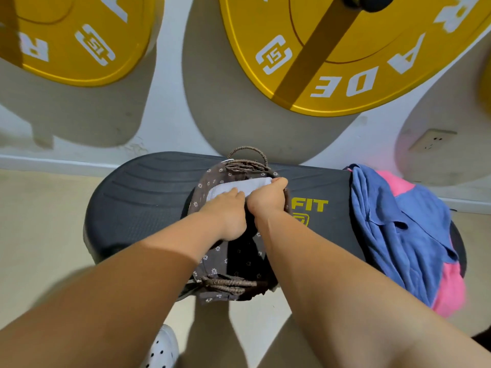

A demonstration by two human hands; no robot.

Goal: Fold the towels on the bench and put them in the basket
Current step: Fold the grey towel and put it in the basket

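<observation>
The basket (pixel 229 283) sits in the middle of the bench (pixel 148 189), and both hands hold a folded grey towel (pixel 239 185) inside it. The left hand (pixel 225 213) curls its fingers over the towel's near edge, and the right hand (pixel 268 197) is closed tight on its right end. A blue towel (pixel 398 221) and a pink towel (pixel 449 288) lie heaped at the bench's right end.

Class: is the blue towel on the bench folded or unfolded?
Unfolded. The blue towel lies rumpled, with loose creases, draped over a pink towel at the bench end.
</observation>
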